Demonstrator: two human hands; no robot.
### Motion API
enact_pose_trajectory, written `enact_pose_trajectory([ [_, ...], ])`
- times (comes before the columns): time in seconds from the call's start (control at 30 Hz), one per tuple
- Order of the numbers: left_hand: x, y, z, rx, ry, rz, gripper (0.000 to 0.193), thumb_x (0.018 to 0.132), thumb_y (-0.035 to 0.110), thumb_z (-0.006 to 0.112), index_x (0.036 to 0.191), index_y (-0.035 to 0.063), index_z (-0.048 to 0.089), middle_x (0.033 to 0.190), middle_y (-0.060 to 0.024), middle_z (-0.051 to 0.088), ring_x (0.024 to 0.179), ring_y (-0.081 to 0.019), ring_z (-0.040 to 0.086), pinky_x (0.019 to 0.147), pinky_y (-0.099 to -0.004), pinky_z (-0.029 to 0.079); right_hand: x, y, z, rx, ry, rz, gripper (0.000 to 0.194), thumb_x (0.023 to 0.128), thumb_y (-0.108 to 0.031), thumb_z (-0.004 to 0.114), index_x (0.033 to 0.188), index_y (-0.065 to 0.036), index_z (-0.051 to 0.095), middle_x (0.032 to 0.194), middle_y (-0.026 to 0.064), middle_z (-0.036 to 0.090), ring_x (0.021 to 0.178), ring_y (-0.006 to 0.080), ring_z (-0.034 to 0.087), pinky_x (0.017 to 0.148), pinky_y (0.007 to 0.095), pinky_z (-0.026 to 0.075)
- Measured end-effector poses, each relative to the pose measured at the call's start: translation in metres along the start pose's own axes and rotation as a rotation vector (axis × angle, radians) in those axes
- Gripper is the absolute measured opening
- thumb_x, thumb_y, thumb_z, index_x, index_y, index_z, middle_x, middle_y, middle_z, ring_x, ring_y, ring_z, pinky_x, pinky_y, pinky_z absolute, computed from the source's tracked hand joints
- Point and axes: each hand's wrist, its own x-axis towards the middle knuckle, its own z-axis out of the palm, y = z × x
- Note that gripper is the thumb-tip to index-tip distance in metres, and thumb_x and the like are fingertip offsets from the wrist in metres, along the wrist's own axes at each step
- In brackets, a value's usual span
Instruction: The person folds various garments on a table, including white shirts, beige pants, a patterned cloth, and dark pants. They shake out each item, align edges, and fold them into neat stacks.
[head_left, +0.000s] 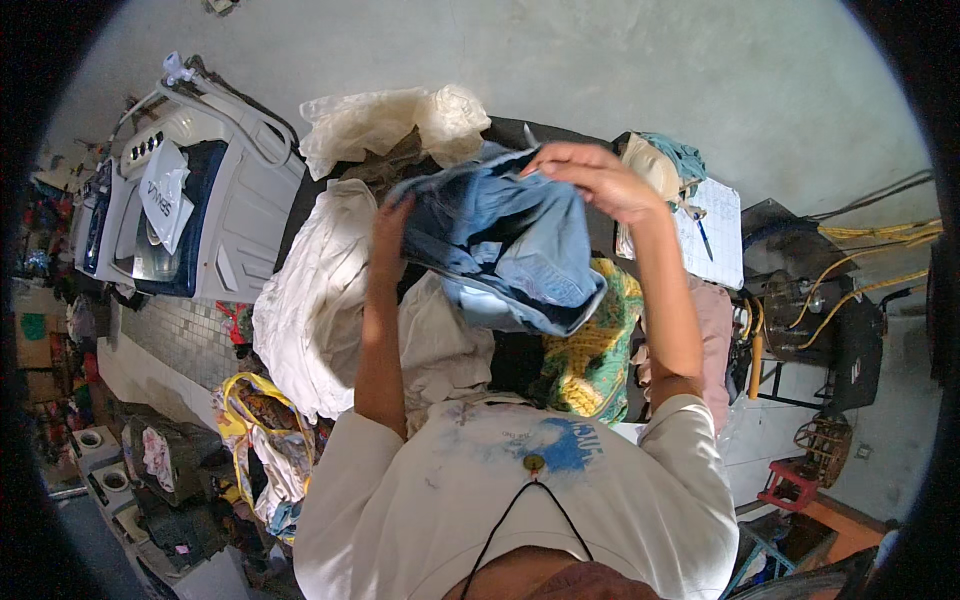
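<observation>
A blue denim garment hangs bunched in front of me, its dark opening spread. My left hand grips its edge on the left side. With bent fingers, my right hand pinches the upper right edge. White cloth is heaped to the left, and paler cloth lies below the denim. A yellow and green patterned cloth is partly covered by the garment at the lower right.
A washing machine with a plastic bag on it stands at the left. Translucent plastic lies behind the denim. At the right are a paper sheet with a pen, pink cloth and yellow cables. A bag of clothes sits lower left.
</observation>
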Motion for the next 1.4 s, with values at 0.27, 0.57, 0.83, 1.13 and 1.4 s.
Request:
enact_pose_trajectory([
  [0.27,0.057,-0.005,-0.078,0.359,0.151,-0.092,0.033,0.078,0.03,0.067,0.091,-0.0005,0.067,0.077,-0.0063,0.066,0.065,-0.0152,0.06,0.064,-0.0263,0.046,-0.087,-0.079,-0.109,1.025,0.066,-0.667,0.023,0.087,-0.008,0.054,0.108,0.002,0.055,0.109,0.0145,0.059,0.101,0.024,0.055,0.092,0.0362,0.043],
  [0.57,0.055,-0.041,-0.171,0.204,0.337,-0.069,0.038,0.072,0.032,0.07,0.084,-0.0037,0.068,0.076,-0.0078,0.066,0.065,-0.0179,0.06,0.063,-0.029,0.045,-0.145,-0.073,-0.301,0.688,1.165,-0.845,0.022,0.089,-0.008,0.052,0.111,-0.003,0.053,0.1,0.0121,0.059,0.094,0.0219,0.056,0.081,0.0321,0.046],
  [0.83,0.03,-0.104,-0.142,-0.315,0.073,-0.136,0.041,0.081,0.023,0.062,0.109,-0.0058,0.055,0.104,-0.0119,0.061,0.093,-0.0264,0.058,0.082,-0.0358,0.046,-0.053,-0.084,-0.237,0.356,0.771,-0.878,0.038,0.086,-0.012,0.06,0.122,-0.008,0.049,0.097,0.0014,0.061,0.083,0.0164,0.059,0.07,0.0266,0.047],
  [1.13,-0.043,-0.034,0.003,0.982,0.512,0.709,0.055,0.084,0.031,0.061,0.122,-0.0033,0.041,0.114,-0.0178,0.045,0.104,-0.0293,0.044,0.086,-0.0407,0.04,0.088,0.069,-0.035,-0.878,-0.04,-0.041,0.063,0.081,-0.043,0.061,0.131,-0.009,0.043,0.132,0.0178,0.044,0.122,0.0316,0.042,0.102,0.0401,0.033],
  [1.4,-0.062,-0.038,0.043,-0.333,-0.002,-0.481,0.046,0.089,0.039,0.053,0.116,0.0016,0.049,0.098,-0.0101,0.059,0.081,-0.0194,0.062,0.07,-0.0304,0.051,0.032,0.102,0.085,-0.734,0.031,-0.172,0.026,0.073,-0.02,0.065,0.094,-0.005,0.062,0.088,0.0207,0.062,0.085,0.0385,0.059,0.074,0.0444,0.047],
])
